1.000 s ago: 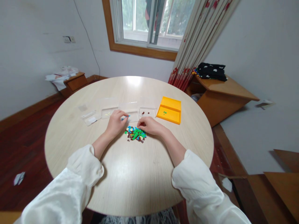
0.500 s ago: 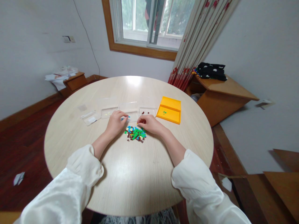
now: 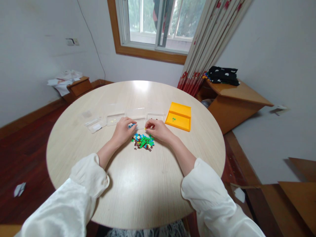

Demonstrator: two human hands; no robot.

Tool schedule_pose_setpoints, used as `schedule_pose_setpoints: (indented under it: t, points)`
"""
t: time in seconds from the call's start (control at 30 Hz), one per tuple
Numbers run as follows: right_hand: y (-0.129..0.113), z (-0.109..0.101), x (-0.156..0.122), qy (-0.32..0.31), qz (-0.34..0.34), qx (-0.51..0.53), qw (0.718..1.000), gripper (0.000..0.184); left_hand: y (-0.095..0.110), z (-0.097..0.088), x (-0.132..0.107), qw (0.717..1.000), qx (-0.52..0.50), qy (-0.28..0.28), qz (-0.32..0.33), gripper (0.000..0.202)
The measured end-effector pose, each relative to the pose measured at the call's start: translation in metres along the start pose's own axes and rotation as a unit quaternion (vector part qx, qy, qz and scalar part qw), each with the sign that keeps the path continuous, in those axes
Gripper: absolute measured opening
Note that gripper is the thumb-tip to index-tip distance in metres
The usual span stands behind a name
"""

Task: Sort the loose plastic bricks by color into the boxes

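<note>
My left hand (image 3: 123, 131) is over the left part of a clear plastic box (image 3: 141, 123), with thumb and fingertips bent together. Small blue bricks (image 3: 132, 125) show between its thumb and fingers; which are held and which lie in the box is hard to tell. My right hand (image 3: 158, 130) pinches a small yellow brick (image 3: 145, 128) at the right end of that box. Just below both hands lies a mixed pile of toy bricks (image 3: 143, 141) in green, blue, brown and pale yellow.
Another clear box (image 3: 115, 116) holds a few pale pieces, and a third clear box (image 3: 155, 115) is partly covered by my right hand. An open yellow case (image 3: 184, 124) contains several green bricks. At the left lies a clear box (image 3: 90, 126) with a white piece. All stand on the round table (image 3: 138, 184).
The blue brick that stuck out at my left fingertips now shows less, and more blue appears between thumb and fingers. My right hand has shifted slightly, keeping the yellow brick.
</note>
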State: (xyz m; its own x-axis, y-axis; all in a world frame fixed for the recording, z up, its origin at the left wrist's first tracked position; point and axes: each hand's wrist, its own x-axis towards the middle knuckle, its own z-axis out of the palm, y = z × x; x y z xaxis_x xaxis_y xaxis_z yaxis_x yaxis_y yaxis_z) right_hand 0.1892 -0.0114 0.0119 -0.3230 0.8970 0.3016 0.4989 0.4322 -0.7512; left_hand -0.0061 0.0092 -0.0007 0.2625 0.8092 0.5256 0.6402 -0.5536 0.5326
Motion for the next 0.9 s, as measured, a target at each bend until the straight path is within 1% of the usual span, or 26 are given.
schedule_pose_setpoints:
  t: [0.17, 0.27, 0.4, 0.57, 0.73, 0.9]
  points:
    - [-0.005, -0.002, 0.0, 0.023, -0.021, 0.011, 0.999, 0.006, 0.008, 0.0, -0.002, 0.997, -0.059, -0.029, 0.045, 0.012]
    - [-0.007, -0.001, 0.001, 0.025, -0.026, 0.012, 0.999, 0.006, 0.012, 0.0, -0.003, 0.994, -0.081, -0.054, 0.055, 0.012]
    - [-0.007, 0.001, 0.001, 0.019, -0.034, 0.021, 0.999, 0.005, 0.014, 0.001, -0.004, 0.991, -0.088, -0.071, 0.065, 0.012]
    - [-0.008, 0.003, 0.0, 0.017, -0.042, 0.032, 0.998, 0.004, 0.013, 0.001, -0.003, 0.991, -0.086, -0.072, 0.074, 0.012]
    - [-0.007, 0.003, 0.001, 0.016, -0.036, 0.029, 0.999, 0.004, 0.012, 0.001, -0.004, 0.99, -0.092, -0.068, 0.08, 0.011]
    - [-0.004, 0.003, 0.001, 0.012, -0.034, 0.024, 0.999, 0.004, 0.013, 0.0, -0.004, 0.99, -0.092, -0.071, 0.074, 0.012]
